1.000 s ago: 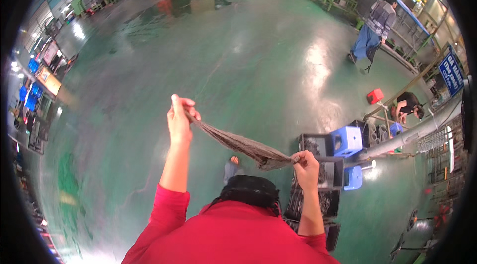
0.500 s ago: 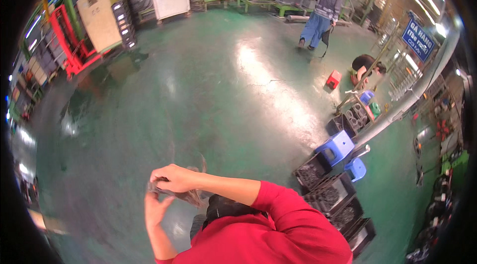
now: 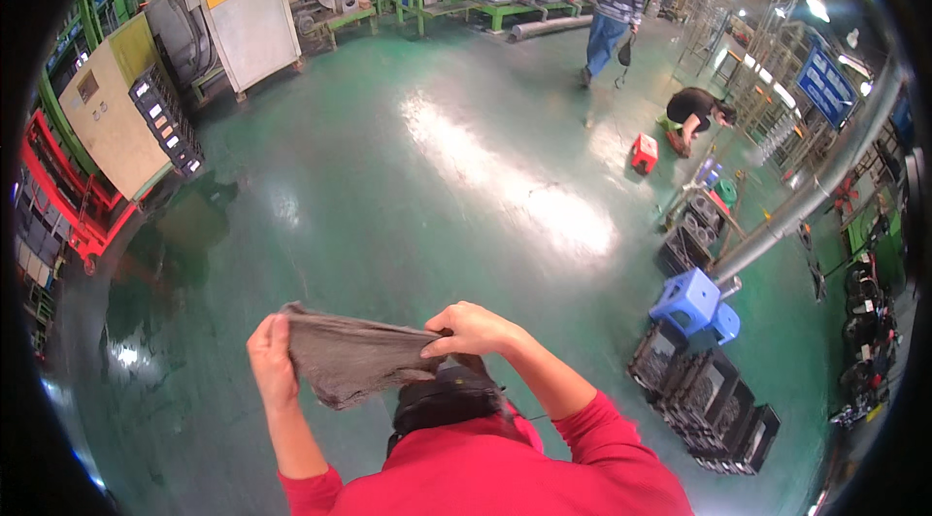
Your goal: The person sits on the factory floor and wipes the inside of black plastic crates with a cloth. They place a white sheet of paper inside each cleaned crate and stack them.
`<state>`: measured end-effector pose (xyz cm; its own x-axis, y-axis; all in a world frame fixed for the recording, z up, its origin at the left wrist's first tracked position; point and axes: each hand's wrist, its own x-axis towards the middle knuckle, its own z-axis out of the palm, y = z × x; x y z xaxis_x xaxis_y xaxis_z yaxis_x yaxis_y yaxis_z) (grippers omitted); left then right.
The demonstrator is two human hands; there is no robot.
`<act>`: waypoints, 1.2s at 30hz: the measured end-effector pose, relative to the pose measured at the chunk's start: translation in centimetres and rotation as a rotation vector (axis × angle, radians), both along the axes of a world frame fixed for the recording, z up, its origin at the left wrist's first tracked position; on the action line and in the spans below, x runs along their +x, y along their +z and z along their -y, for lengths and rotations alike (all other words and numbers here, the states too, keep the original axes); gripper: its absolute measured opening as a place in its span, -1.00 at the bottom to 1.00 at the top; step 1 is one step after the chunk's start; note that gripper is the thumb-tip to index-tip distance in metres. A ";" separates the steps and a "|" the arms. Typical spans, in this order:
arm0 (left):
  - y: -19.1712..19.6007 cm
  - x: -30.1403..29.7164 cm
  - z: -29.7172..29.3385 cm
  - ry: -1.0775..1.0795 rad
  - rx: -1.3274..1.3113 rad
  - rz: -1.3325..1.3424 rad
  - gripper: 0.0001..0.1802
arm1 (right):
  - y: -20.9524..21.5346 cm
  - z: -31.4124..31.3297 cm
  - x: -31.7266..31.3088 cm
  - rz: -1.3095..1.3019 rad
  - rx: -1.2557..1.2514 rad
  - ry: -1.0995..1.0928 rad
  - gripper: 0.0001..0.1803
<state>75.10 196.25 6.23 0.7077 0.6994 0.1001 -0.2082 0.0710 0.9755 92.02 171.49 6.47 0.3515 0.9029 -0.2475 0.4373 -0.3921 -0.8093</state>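
Observation:
A dark grey cloth [image 3: 354,356] is stretched between my two hands over the green floor. My left hand [image 3: 273,358] is closed on its left end, with the thumb along the upper corner. The right end is pinched between the thumb and fingers of my right hand [image 3: 470,329]. Between them the cloth hangs in a loose sheet with an uneven lower edge. Just below its right end is a black fabric item [image 3: 447,409] against my red top; I cannot tell what it is.
Black crates [image 3: 714,404] stand at the right, beside a blue stool [image 3: 685,300] and a slanting metal pipe [image 3: 815,210]. Farther off, one person [image 3: 691,118] crouches by a red stool [image 3: 644,154]; another [image 3: 615,11] stands at the back. A red lifter [image 3: 73,196] is at left.
My hands have moved apart, the right one going rightward, and the bunched cloth is now spread between them. The view has shifted, and the far person has turned or stepped away.

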 end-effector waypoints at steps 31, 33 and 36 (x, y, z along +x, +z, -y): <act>-7.1 74.6 -88.4 -0.636 0.001 -0.113 -0.91 | -1.1 -90.4 69.3 -0.382 0.158 -0.349 -0.54; -7.8 77.3 -96.1 -0.440 -0.138 0.018 -0.93 | -1.8 -98.9 75.3 -0.097 0.077 -0.139 -0.49; -6.2 78.9 -105.5 -0.077 -0.412 0.190 -0.91 | -2.3 -111.7 83.0 -0.096 -0.091 0.058 -0.59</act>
<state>153.98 301.71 -0.01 0.7554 0.6540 -0.0417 -0.3599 0.4673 0.8076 175.05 283.19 4.17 0.2703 0.8932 -0.3594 0.3837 -0.4423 -0.8107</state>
